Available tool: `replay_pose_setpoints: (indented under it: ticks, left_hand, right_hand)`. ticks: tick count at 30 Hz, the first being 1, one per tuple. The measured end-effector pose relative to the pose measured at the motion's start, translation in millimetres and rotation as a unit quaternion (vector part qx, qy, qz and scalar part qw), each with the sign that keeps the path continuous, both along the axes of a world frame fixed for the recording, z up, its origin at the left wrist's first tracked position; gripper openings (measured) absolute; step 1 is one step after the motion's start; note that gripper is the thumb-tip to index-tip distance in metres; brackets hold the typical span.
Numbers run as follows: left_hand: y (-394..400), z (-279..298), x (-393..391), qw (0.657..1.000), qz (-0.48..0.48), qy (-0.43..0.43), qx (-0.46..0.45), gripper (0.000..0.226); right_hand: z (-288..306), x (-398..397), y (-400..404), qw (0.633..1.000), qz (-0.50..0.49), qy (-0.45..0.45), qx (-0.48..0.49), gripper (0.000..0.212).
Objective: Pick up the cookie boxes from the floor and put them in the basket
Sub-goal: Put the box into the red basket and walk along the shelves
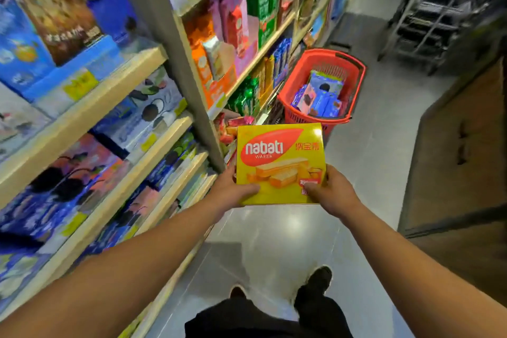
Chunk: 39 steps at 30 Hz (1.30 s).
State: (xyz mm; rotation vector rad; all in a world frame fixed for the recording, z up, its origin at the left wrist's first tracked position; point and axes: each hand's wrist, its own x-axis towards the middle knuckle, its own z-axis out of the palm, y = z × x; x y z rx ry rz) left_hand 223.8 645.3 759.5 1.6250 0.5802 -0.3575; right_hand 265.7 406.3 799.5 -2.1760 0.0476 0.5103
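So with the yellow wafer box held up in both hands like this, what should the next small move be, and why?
Probably carry the yellow wafer box forward and lower it into the red basket. The left hand and right hand already grip its near corners, it is off the floor, and the basket stands ahead beside the shelves with blue packets inside and some room showing.

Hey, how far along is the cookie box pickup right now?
Done: several blue and pink packs already lie in the red basket. In hand: the left hand and right hand hold a yellow wafer box, not yet in the basket. Left: drop it in. No other boxes show on the floor.
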Motion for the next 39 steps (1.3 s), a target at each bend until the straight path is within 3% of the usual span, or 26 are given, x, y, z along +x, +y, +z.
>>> replay_pose_setpoints:
  ticks: [9,19,22,28,36,39]
  left_hand:
    - [-80.4,26.6,152.5,0.999,-0.007,-0.05,0.018,0.057]
    - [-179.5,24.9,273.2,0.999,0.03,-0.034,0.013,0.038]
    - [-189.8,12.2,310.0,0.999,0.039,-0.033,0.01,0.035]
    - [-201.4,-27.5,404.9,0.999,0.049,0.016,-0.018,0.05]
    - [-196.7,-57.0,544.4,0.998,0.019,0.058,-0.01,0.022]
    - [-196.8,-61.2,585.7,0.997,0.008,0.079,-0.02,0.027]
  right_hand:
    - [10.1,157.8,-80.7,0.998,0.022,-0.063,-0.013,0.024]
    - [11.7,306.2,-173.1,0.995,0.088,-0.033,-0.016,0.022]
    - [-0.2,349.6,-182.7,0.993,0.112,-0.017,-0.021,0.021]
    - [-31.1,453.3,-186.7,0.988,0.137,0.006,-0.072,0.021]
    - [-44.5,595.1,-183.0,0.986,0.122,0.065,-0.09,0.02]
    - [-44.5,637.4,-185.0,0.987,0.114,0.066,-0.09,0.025]
